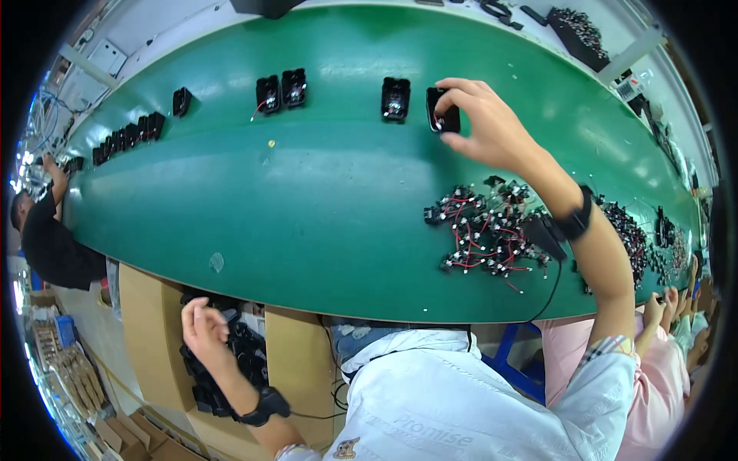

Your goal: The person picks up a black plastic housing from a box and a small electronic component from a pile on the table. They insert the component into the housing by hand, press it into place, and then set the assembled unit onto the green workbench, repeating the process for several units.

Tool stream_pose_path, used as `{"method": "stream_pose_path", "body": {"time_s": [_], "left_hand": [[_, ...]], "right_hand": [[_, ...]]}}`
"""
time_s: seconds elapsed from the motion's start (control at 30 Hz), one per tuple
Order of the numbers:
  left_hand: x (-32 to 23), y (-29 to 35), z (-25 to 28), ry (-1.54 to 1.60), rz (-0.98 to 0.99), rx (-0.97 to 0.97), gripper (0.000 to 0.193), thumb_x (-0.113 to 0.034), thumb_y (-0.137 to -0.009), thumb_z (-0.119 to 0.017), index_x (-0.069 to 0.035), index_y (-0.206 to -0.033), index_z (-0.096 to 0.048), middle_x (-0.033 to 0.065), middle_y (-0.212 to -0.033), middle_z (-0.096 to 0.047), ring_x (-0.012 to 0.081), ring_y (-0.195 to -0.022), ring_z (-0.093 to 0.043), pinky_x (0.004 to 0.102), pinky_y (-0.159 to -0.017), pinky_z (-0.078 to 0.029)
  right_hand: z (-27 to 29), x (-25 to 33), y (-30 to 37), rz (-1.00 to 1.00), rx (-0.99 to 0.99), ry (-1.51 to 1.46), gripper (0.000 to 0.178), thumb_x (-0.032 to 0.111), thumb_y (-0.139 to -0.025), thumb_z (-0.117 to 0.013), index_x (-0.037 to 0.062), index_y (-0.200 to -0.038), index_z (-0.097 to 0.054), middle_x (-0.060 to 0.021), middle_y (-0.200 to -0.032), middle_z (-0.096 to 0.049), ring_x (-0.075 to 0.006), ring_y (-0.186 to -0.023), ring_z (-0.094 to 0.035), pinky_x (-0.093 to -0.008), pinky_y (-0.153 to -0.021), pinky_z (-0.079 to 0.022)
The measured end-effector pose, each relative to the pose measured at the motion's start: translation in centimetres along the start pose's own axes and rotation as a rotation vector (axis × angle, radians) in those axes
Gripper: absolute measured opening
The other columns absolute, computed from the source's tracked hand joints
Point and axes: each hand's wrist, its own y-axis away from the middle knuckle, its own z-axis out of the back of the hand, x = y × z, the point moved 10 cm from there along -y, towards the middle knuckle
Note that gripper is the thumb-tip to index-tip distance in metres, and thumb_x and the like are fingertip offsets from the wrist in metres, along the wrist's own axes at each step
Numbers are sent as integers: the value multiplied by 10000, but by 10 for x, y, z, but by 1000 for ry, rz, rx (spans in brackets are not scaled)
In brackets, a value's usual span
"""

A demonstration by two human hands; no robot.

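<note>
White, smooth jacket fabric (430,399) fills the bottom of the view, with a plaid cuff on the raised right sleeve. Just below the table edge stands an open cardboard box (154,338), its brown flaps matte and square-cornered, filled with small black blocky parts (223,376). Over these the left hand (204,330) hangs with fingers loosely curled; whether it grips one of the parts cannot be told. A black band sits on that wrist.

Beyond the box, the green conveyor belt (307,200) runs wide and glossy, its near edge curving in the lens. To the right lies a tangled heap of little black pieces with thin red wires (484,230), and a second darker heap (626,230) lies further right. Left of the wired heap, the belt's middle is a broad bare stretch.

At the far side, the right hand (492,127) pinches a small black boxy housing (443,111) between thumb and fingertips, against the belt. Just beside it to the left sits a like housing (395,98), then a pair (281,91), and a row of black pieces (127,138) toward the far left, where another person in a black shirt (50,246) stands at the belt's end.
</note>
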Motion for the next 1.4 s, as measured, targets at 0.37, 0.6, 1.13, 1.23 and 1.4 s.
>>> {"method": "stream_pose_path", "body": {"time_s": [0.37,0.6,1.13,1.23,1.4], "left_hand": [[228,23,46,-1293,43,423,766,-274,-693,-863,-82,-1358,-535,236,-1603,-195,513,-1271,-454,508,-1022,-462],[305,54,32,-1324,-132,640,372,-114,-907,-546,11,-1257,-528,288,-1469,-386,459,-1098,-551,469,-899,-530],[280,101,25,-1714,17,1206,586,-409,-908,-573,-92,-1395,-497,146,-1439,-482,324,-1305,-485,620,-1057,-345],[297,99,26,-1748,-42,1199,543,-391,-875,-642,-95,-1319,-543,148,-1310,-587,315,-1224,-565,611,-1037,-338],[195,45,32,-1423,5,731,468,-345,-814,-741,-69,-1166,-600,169,-1055,-696,348,-996,-665,578,-969,-375]], "right_hand": [[-37,-54,-19,-52,9,162,385,266,-758,-838,74,-938,-557,-159,-1422,-517,-389,-1282,-485,-467,-1071,-413],[17,2,39,-54,295,-115,280,233,-821,-772,61,-966,-606,-151,-1158,-654,-360,-1084,-619,-437,-936,-494],[-37,17,69,-33,488,-97,297,136,-791,-682,64,-1075,-637,-84,-836,-689,-301,-851,-657,-445,-781,-523],[-27,9,72,-73,451,-214,391,113,-810,-683,47,-1184,-592,-106,-838,-688,-307,-812,-678,-420,-740,-536],[9,-13,87,-290,302,-492,430,44,-852,-707,27,-1264,-585,-66,-816,-679,-169,-749,-665,-317,-719,-542]]}}
